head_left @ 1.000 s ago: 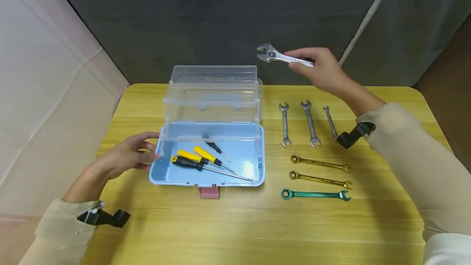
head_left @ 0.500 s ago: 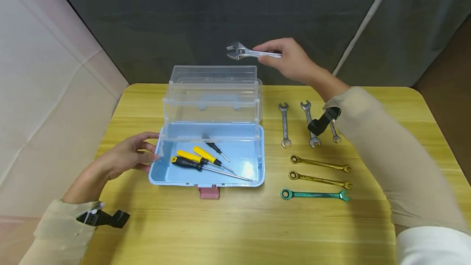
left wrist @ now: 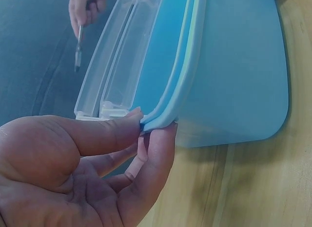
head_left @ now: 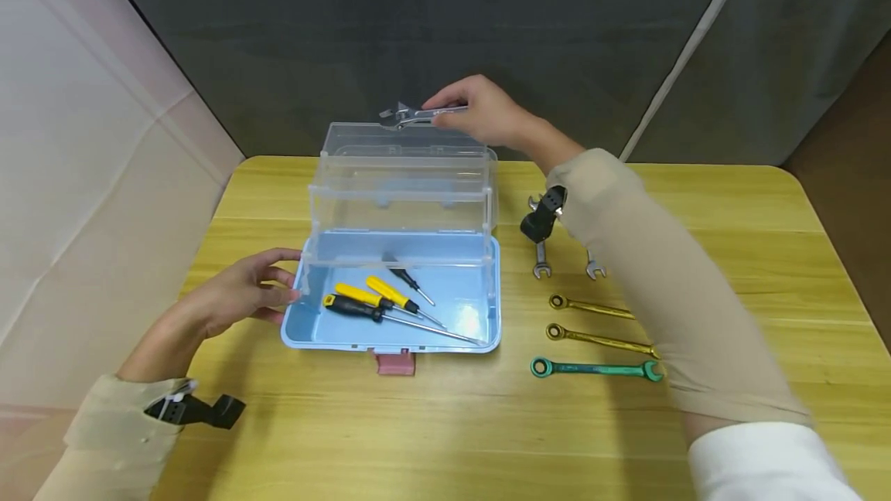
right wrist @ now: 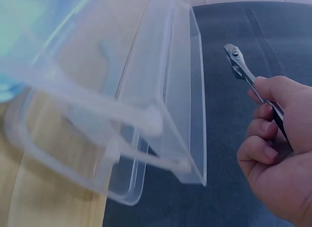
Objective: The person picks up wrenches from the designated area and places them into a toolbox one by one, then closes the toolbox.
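Observation:
My right hand (head_left: 480,110) grips the handle of a silver adjustable wrench (head_left: 407,115) (right wrist: 241,68), held level just above the top edge of the clear raised lid (head_left: 404,168) (right wrist: 165,95) of a blue toolbox (head_left: 452,308) (left wrist: 234,71). My left hand (head_left: 240,296) (left wrist: 97,158) pinches the box's left rim with thumb and fingers. Inside the box lie yellow-handled and black-handled screwdrivers (head_left: 379,300).
On the wooden table (head_left: 445,424) right of the box lie two gold wrenches (head_left: 592,306), a green ratchet wrench (head_left: 595,369), and silver open-end wrenches (head_left: 541,265) partly hidden by my right sleeve. A dark curtain hangs behind the table; a pale wall runs along the left.
My right hand has carried the adjustable wrench leftward and slightly down, from right of the box to above its raised lid. The left hand has stayed on the rim.

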`<state>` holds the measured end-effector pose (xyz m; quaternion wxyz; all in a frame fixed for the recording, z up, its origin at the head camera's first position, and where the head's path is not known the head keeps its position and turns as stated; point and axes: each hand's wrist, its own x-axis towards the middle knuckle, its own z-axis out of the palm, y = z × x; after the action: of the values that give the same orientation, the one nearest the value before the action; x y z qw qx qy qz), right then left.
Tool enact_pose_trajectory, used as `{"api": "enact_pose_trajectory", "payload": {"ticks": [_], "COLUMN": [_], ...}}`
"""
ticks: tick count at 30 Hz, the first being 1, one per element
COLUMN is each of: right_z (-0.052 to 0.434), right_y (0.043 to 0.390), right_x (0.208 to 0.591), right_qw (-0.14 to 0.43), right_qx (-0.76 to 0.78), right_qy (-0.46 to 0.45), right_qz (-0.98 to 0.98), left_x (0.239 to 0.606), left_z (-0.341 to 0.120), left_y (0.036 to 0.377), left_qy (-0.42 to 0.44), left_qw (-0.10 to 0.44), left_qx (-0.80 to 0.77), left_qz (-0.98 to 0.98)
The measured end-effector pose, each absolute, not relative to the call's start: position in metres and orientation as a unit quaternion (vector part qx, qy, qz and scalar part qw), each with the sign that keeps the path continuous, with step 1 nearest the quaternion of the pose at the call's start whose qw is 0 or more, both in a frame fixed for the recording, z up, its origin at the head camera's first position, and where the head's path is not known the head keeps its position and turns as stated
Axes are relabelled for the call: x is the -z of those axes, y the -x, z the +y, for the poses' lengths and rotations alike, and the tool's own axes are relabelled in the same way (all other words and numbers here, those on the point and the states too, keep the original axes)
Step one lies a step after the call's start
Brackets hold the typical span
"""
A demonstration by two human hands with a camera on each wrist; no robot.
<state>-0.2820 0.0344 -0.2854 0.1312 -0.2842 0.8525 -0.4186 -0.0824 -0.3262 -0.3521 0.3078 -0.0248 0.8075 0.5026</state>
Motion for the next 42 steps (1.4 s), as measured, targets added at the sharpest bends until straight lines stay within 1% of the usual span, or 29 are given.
{"api": "enact_pose_trajectory", "payload": {"ticks": [11,16,22,28,31,34,36,42], "right_z": [0.016,0.012,0.009,0.010,0.012,0.013,0.015,0.019], "right_y": [0.285,0.283,0.280,0.280,0.280,0.280,0.279,0.279], "right_x": [0.295,0.302,0.305,0.301,0.301,0.303,0.304,0.308], "right_qw": [0.181,0.191,0.189,0.214,0.217,0.211,0.195,0.108], "right_qx": [0.404,0.399,0.439,0.493,0.507,0.502,0.475,0.343], "right_qy": [0.276,0.276,0.271,0.234,0.223,0.219,0.223,0.250], "right_qz": [0.854,0.853,0.836,0.810,0.804,0.810,0.829,0.899], "left_x": [0.352,0.353,0.353,0.353,0.354,0.354,0.354,0.353], "left_z": [-0.324,-0.324,-0.326,-0.329,-0.330,-0.330,-0.330,-0.331], "left_y": [0.084,0.084,0.083,0.082,0.081,0.081,0.081,0.080], "left_qy": [0.024,0.024,0.018,0.018,0.017,0.017,0.017,0.017], "left_qw": [0.311,0.313,0.315,0.318,0.318,0.320,0.320,0.319], "left_qx": [-0.499,-0.496,-0.502,-0.506,-0.507,-0.506,-0.505,-0.505], "left_qz": [0.809,0.809,0.805,0.802,0.801,0.801,0.801,0.802]}}
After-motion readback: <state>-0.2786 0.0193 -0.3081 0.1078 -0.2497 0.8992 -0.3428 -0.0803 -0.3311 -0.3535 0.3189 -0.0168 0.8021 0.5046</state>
